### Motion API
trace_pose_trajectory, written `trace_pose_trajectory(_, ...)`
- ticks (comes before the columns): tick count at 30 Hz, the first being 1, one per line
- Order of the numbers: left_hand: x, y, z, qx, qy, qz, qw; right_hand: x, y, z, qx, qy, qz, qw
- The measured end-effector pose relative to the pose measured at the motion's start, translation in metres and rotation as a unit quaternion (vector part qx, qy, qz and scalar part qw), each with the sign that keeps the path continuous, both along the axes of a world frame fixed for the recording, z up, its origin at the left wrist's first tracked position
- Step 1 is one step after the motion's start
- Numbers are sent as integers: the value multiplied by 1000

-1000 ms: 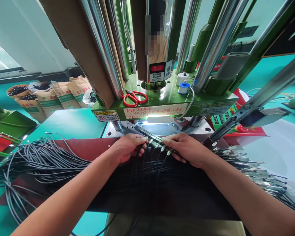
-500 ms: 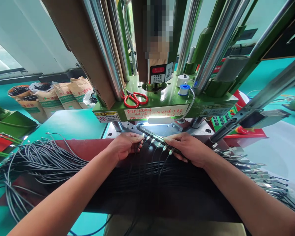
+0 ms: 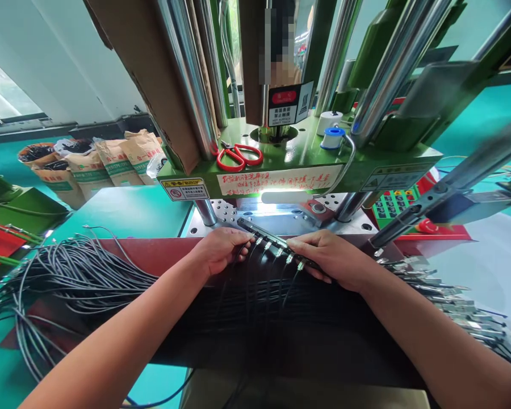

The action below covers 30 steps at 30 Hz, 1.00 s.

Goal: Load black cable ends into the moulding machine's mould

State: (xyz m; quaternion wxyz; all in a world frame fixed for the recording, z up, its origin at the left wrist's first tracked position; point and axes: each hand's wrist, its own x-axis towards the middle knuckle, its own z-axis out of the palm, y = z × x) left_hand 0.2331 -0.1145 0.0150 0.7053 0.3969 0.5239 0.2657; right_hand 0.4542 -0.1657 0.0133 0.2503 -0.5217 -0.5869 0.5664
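The red handwriting on the white strip (image 3: 281,180) is too small to read (I can't make out a word); pixelation blurs the patch above the caution sign (image 3: 290,104), and the upper edge cuts off the metal columns (image 3: 187,74).

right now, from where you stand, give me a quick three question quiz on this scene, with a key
1. True or false: the red-handled metal scissors lie on the glossy green metal machine plate.
2. Which hand grips the right-hand end of the long, dark, narrow bar?
a) left
b) right
3. Fill in: the small round spool beside the silvery coiled tube has a ____ rim.

Key: 1 true; 2 b, the right hand; 3 blue.
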Motion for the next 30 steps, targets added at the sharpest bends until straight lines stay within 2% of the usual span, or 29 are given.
trace_pose_trajectory(4, 1, 2, 1, -12, -26, -14, 999, 0, -1, 0, 7, 0, 13, 1000)
trace_pose_trajectory(8, -7, 5, 4, -11, -29, -17, 999, 8, 1, -1, -22, 57, 16, 998)
trace_pose_trajectory(11, -18, 8, 11, 27, -29, -14, 999, 15, 4, 1, -77, 108, 46, 990)
trace_pose_trajectory(15, -26, 14, 18, 84, -19, -40, 995, 22, 12, 9, -128, 140, 83, 978)
trace_pose_trajectory(17, -27, 17, 17, 103, 0, -39, 994, 25, 20, 14, -135, 147, 46, 979)
trace_pose_trajectory(19, -26, 20, 12, 127, 26, -20, 991, 29, 29, 18, -127, 144, -26, 981)
trace_pose_trajectory(21, -27, 23, 4, 153, 62, -3, 986, 35, 37, 19, -98, 141, -70, 983)
trace_pose_trajectory(25, -34, 20, -7, 236, 161, -24, 958, 43, 44, 5, 4, 105, -41, 994)
trace_pose_trajectory(27, -39, 16, -9, 299, 211, -40, 930, 43, 44, -6, 84, 16, -22, 996)
trace_pose_trajectory(30, -44, 10, -9, 382, 263, -53, 884, 40, 43, -18, 207, -150, 10, 967)
